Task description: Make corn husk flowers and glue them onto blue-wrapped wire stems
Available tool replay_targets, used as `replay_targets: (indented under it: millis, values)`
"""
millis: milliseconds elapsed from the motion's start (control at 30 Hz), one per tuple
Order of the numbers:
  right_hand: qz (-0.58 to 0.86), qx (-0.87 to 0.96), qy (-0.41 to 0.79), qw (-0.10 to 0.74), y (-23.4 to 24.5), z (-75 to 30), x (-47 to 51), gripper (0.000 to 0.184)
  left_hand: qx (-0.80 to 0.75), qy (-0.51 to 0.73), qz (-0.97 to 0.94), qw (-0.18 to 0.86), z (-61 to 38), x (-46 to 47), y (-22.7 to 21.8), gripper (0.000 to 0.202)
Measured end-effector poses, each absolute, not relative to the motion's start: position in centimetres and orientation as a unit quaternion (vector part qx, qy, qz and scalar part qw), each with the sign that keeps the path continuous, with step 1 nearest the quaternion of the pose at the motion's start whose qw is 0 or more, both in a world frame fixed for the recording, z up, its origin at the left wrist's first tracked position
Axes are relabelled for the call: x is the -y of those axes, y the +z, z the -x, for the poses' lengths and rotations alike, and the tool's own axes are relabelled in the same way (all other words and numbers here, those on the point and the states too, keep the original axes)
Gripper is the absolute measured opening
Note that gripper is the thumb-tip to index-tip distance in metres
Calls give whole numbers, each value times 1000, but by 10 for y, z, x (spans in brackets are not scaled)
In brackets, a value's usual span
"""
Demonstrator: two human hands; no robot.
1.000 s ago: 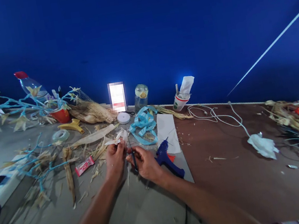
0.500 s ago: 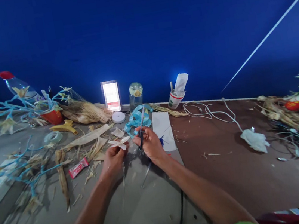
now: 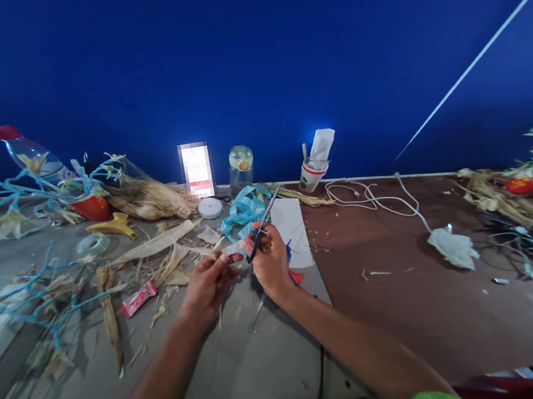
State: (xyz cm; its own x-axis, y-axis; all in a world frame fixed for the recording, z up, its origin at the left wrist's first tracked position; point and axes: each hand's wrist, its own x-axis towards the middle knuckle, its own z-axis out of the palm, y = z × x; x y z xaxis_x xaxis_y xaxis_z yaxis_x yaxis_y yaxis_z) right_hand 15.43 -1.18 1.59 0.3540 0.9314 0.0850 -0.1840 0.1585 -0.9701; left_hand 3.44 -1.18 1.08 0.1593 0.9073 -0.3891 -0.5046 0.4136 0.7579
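Note:
Both my hands are close together over the grey part of the table. My left hand (image 3: pixel 206 288) is closed, its fingers pinching a pale husk flower (image 3: pixel 232 249) that is partly hidden by the fingertips. My right hand (image 3: pixel 271 265) grips dark-handled scissors (image 3: pixel 271 205), whose blades point up and away to the right. Its fingertips come near or touch the flower's right side; I cannot tell which. Just beyond my hands lies a loose coil of light blue ribbon (image 3: pixel 243 211). A white sheet (image 3: pixel 293 222) lies beside my right hand.
Dry husk pieces (image 3: pixel 157 244) and a red-wrapped packet (image 3: pixel 139 299) lie to the left, near blue-stemmed husk flowers (image 3: pixel 52 314). A tape roll (image 3: pixel 92 244), glass jar (image 3: pixel 241 166) and white cup (image 3: pixel 313 175) stand farther back. White cables (image 3: pixel 372 199) run across the right.
The husk flower has turned in my left hand, and its spread petals no longer show. My right hand has shifted slightly right, and the scissors now tilt farther right.

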Motion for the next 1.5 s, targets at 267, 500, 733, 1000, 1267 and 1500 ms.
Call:
replay_targets:
  millis: [267,500,733,1000,1267,1500]
  values:
    - [486,431,445,616,8,-151,15,36,-420,555,-221,683,-31,9,9,22]
    - [467,493,500,537,11,-153,24,38,-478,618,-282,557,-22,1,2,37]
    - [466,554,515,459,10,-161,29,32,-508,643,-312,481,-14,-4,3,38]
    - [490,629,473,374,3,-168,26,27,-495,658,-341,454,-3,-11,-5,30]
    - [492,681,446,307,10,-171,27,26,-485,668,-346,446,0,-16,-11,28]
    - [501,677,458,285,15,-171,27,29,-479,668,-349,450,0,-16,-10,24]
